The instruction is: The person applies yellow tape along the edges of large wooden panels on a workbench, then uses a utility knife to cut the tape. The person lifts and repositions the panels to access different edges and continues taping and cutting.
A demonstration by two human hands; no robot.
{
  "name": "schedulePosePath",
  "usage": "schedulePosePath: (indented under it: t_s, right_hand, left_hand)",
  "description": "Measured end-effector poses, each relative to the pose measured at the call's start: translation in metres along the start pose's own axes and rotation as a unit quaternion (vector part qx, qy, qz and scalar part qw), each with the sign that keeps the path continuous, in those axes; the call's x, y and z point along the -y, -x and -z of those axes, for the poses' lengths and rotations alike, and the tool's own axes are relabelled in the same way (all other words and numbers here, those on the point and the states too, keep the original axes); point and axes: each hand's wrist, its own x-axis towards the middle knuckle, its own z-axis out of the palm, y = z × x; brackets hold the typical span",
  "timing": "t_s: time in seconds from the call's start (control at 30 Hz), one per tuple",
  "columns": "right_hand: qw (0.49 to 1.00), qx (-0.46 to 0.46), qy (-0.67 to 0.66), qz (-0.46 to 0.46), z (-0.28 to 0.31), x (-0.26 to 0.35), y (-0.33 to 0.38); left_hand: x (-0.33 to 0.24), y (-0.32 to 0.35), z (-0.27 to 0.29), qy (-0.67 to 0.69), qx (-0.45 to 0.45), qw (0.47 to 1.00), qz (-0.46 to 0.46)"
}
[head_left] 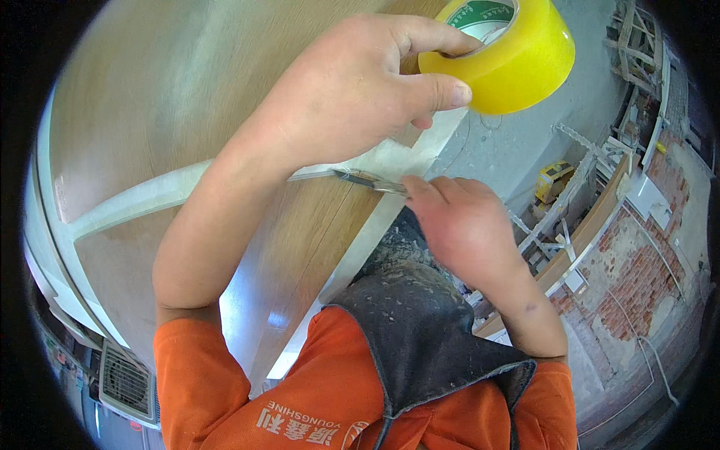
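printed matter: white lettering with an emblem on the orange shirt [315, 367], seen inverted; a green-and-white label [484, 11] lining the core of the tape roll, its print too small to read. one roll of yellow packing tape [529, 71], held at the fingertips of the left hand [360, 86], out to its right and above the grey floor [517, 142]. left hand: gripping the roll, index finger hooked into the core, thumb against the outside; forearm slanting up and rightward across the wood-grain panel [142, 90] and its white strip [146, 189]. right hand [465, 225]: below the roll, closed around a slim metal cutting tool [379, 184], blade pointing left toward the strip; contact cannot be told; forearm rising from the lower right, elbow bent. also listed: dark apron [427, 330], worn over the shirt; yellow box [553, 180], at right.
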Motion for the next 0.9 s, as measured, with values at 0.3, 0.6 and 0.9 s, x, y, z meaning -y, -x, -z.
schedulePosePath:
  t_s: [0.3,0.6,0.9]
  right_hand:
    - [1.000,-0.019,0.004,0.012,-0.004,0.006,-0.010]
    - [0.999,0.007,-0.025,-0.028,-0.001,0.006,0.000]
    - [0.992,0.005,-0.056,-0.113,0.012,0.013,0.040]
  left_hand:
    - [0.005,-0.001,0.000,0.024,-0.002,1.000,0.018]
    - [0.002,-0.001,0.002,-0.003,0.016,1.000,0.007]
    - [0.005,-0.003,-0.002,0.037,0.006,0.999,0.020]
